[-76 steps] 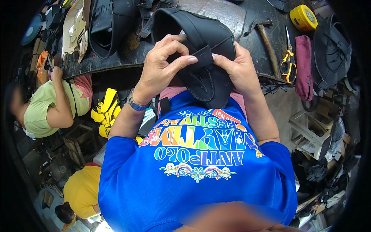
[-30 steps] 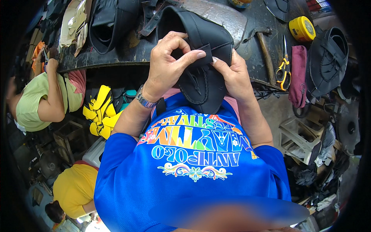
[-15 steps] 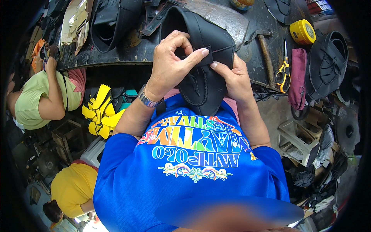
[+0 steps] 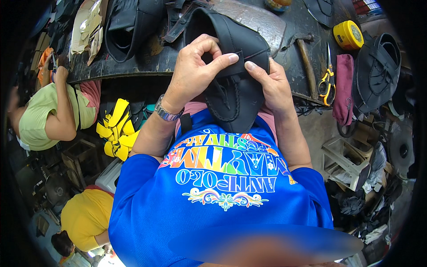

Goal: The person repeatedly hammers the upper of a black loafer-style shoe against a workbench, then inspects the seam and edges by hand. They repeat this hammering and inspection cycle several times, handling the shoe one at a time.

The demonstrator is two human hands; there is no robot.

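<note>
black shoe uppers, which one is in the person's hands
The middle upper, gripped by the left hand and right hand. No hand touches the left upper, the far-right upper or the top-right upper.

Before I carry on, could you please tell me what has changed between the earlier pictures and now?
The left hand's thumb has moved right and up the picture, covering more of the black strip on the black shoe upper; the right hand's thumb has shifted slightly right. No hold was visibly gained or lost: both hands keep the upper. The hammer and scissors stayed put.
</note>
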